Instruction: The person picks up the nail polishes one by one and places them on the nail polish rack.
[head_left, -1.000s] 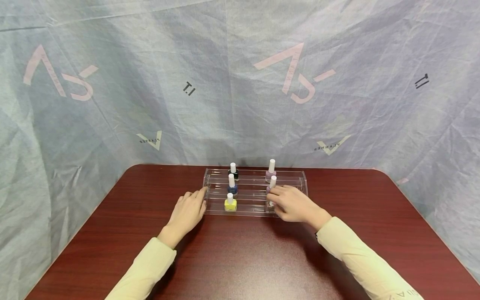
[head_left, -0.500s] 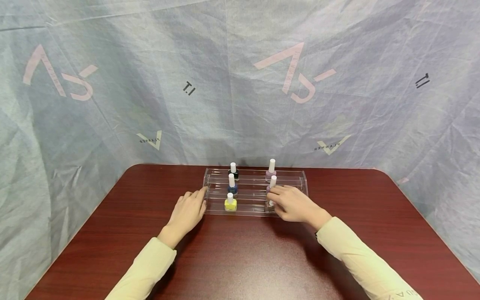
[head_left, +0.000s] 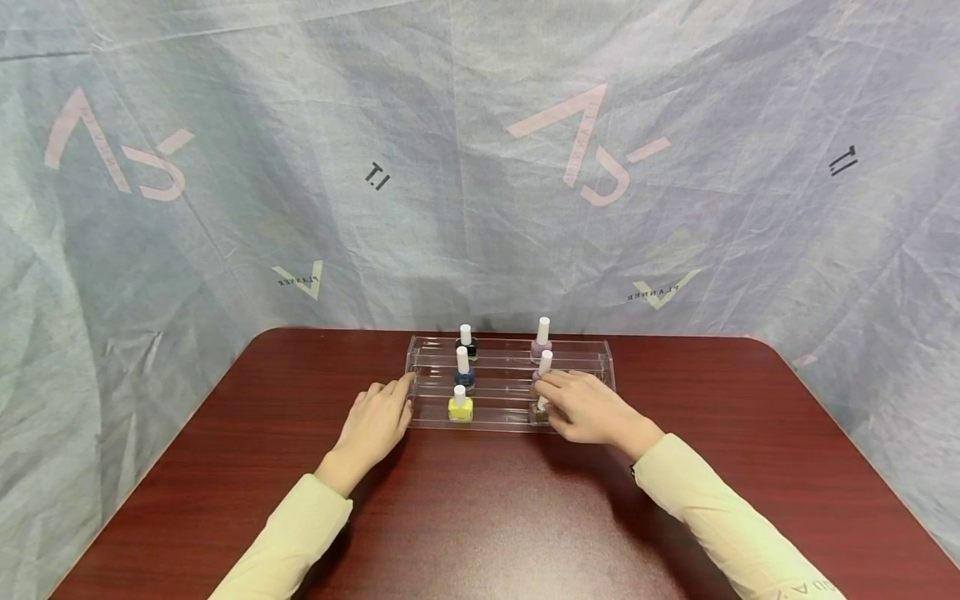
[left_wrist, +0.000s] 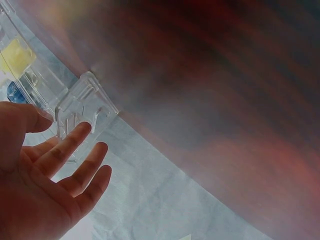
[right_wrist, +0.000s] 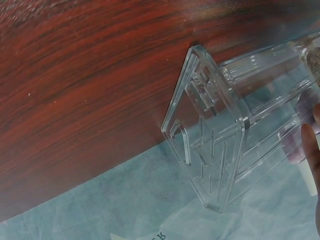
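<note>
A clear stepped rack (head_left: 498, 414) stands at the back of the table with nail polish bottles in two columns. The left column has a black bottle (head_left: 467, 344), a blue one (head_left: 464, 377) and a yellow one (head_left: 461, 409), front lowest. On the right are a light purple bottle (head_left: 541, 347) and another white-capped one (head_left: 546, 362) before it. My right hand (head_left: 591, 410) pinches the brownish nail polish bottle (head_left: 537, 413) on the front step; its cap is mostly hidden by the fingers. My left hand (head_left: 375, 423) holds the rack's left end with thumb and index finger.
The reddish-brown wooden table (head_left: 480, 508) spreads in front of the rack and to both sides. Grey-blue cloth (head_left: 450, 208) with printed letters hangs behind and around it. The rack's right side panel (right_wrist: 200, 135) shows slots in the right wrist view.
Both hands stay in place over the last second. The front right bottle shifts very slightly under the right fingers; the other bottles and the rack look unchanged.
</note>
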